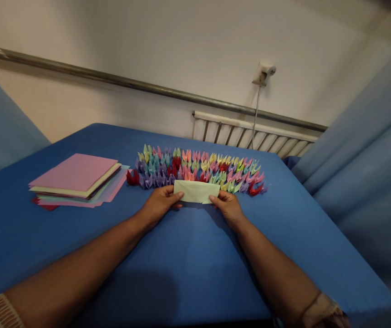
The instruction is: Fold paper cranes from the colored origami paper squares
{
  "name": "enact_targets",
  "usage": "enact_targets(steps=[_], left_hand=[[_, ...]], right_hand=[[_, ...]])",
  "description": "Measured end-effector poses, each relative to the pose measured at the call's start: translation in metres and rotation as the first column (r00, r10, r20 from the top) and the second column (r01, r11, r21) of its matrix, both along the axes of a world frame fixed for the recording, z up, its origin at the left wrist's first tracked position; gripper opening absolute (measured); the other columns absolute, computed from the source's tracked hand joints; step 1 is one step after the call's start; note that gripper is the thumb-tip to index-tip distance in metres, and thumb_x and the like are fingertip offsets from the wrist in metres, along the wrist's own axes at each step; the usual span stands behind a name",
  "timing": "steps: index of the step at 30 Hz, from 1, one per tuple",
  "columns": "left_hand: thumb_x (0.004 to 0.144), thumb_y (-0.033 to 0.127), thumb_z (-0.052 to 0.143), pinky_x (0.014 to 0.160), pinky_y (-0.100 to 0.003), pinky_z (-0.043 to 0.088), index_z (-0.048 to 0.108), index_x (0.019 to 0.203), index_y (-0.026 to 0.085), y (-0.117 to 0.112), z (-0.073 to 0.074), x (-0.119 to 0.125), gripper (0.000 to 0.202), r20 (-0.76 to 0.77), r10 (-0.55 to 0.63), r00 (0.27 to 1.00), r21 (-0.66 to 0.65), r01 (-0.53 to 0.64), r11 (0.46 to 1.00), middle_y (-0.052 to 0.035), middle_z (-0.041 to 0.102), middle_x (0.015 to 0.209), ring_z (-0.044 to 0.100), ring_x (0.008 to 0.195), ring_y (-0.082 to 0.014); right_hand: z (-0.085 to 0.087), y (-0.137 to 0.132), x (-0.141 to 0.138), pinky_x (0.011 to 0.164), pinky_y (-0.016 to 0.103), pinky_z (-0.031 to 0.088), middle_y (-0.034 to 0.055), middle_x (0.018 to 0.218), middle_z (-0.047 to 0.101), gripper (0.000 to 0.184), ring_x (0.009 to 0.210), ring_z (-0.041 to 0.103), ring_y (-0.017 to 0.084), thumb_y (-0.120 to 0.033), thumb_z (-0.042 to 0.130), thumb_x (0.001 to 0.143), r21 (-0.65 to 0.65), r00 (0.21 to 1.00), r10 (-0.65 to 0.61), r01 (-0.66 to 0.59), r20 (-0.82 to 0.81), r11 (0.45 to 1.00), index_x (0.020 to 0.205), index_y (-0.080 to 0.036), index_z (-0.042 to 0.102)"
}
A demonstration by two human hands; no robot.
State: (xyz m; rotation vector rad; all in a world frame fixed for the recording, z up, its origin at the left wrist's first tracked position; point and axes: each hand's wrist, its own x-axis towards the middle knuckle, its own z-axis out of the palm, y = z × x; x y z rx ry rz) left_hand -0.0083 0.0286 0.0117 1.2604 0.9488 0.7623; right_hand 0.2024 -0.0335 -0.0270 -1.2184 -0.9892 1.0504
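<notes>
A pale green sheet of paper, folded into a long rectangle, is stretched between my two hands just above the blue surface. My left hand pinches its left end, thumb in front and fingers behind. At the right end my right hand grips it the same way. Right behind the paper stand rows of folded paper cranes in many colours, and the sheet hides part of the front row. Off to the left of my left hand lies a stack of coloured paper with a pink sheet on top.
The blue-covered table reaches toward the wall. A metal rail crosses the wall, with a radiator below it and a socket with a plugged-in cord above. Blue curtains hang on both sides.
</notes>
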Motion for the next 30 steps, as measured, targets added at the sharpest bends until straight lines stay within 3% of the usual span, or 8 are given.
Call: enact_targets(steps=[8, 15, 20, 24, 27, 30], left_hand=[[0.066, 0.042, 0.078, 0.064, -0.026, 0.049, 0.074, 0.089, 0.014, -0.003, 0.001, 0.002, 0.036, -0.016, -0.012, 1.000, 0.078, 0.013, 0.997, -0.0030, 0.072, 0.082, 0.059, 0.066, -0.0133], [0.064, 0.038, 0.078, 0.072, -0.030, 0.051, 0.071, 0.092, 0.013, -0.004, -0.008, 0.003, 0.038, -0.027, -0.073, 0.997, 0.128, 0.076, 0.989, -0.0037, 0.072, 0.085, 0.064, 0.074, -0.0183], [0.067, 0.040, 0.076, 0.062, -0.026, 0.047, 0.069, 0.084, 0.013, -0.005, -0.010, 0.004, 0.032, -0.085, -0.032, 0.996, 0.227, 0.051, 0.973, -0.0011, 0.067, 0.074, 0.060, 0.066, -0.0157], [0.069, 0.042, 0.075, 0.059, -0.025, 0.045, 0.068, 0.081, 0.013, -0.006, -0.010, 0.003, 0.032, -0.126, -0.008, 0.992, 0.301, 0.046, 0.952, -0.0010, 0.065, 0.072, 0.058, 0.065, -0.0150], [0.069, 0.041, 0.075, 0.059, -0.025, 0.046, 0.068, 0.082, 0.013, -0.007, -0.010, 0.003, 0.032, -0.125, -0.029, 0.992, 0.284, 0.064, 0.957, -0.0015, 0.066, 0.072, 0.058, 0.064, -0.0151], [0.067, 0.040, 0.077, 0.060, -0.026, 0.047, 0.069, 0.088, 0.012, -0.007, -0.010, 0.004, 0.036, -0.097, -0.044, 0.994, 0.223, 0.065, 0.973, -0.0029, 0.068, 0.076, 0.060, 0.065, -0.0157]], right_hand=[[-0.006, 0.000, -0.007, 0.075, 0.032, 0.048, 0.0005, 0.077, 0.073, 0.029, 0.069, 0.062, 0.016, -0.039, 0.081, 0.061, 0.019, 0.996, 0.058, -0.057, -0.069, 0.998, 0.080, -0.018, 0.074], [-0.009, 0.001, -0.010, 0.074, 0.032, 0.051, 0.0010, 0.079, 0.073, 0.035, 0.071, 0.064, 0.017, -0.038, 0.082, 0.059, 0.055, 0.994, 0.090, -0.087, -0.061, 0.995, 0.084, -0.018, 0.069], [-0.008, -0.002, -0.013, 0.070, 0.029, 0.050, 0.0013, 0.082, 0.071, 0.042, 0.070, 0.063, 0.015, -0.035, 0.085, 0.057, 0.044, 0.982, 0.183, -0.181, -0.052, 0.982, 0.091, -0.018, 0.068], [-0.009, -0.004, -0.015, 0.064, 0.028, 0.047, 0.0010, 0.070, 0.069, 0.032, 0.062, 0.058, 0.013, -0.039, 0.082, 0.061, -0.012, 0.966, 0.253, -0.253, 0.043, 0.967, 0.080, -0.015, 0.072], [-0.009, -0.004, -0.015, 0.063, 0.028, 0.046, 0.0017, 0.067, 0.068, 0.030, 0.060, 0.058, 0.013, -0.044, 0.077, 0.066, 0.001, 0.973, 0.204, -0.205, 0.112, 0.979, 0.069, -0.015, 0.073], [-0.009, -0.004, -0.015, 0.063, 0.028, 0.046, 0.0025, 0.067, 0.070, 0.031, 0.060, 0.058, 0.014, -0.045, 0.076, 0.067, 0.017, 0.985, 0.132, -0.135, 0.115, 0.991, 0.070, -0.015, 0.074]])
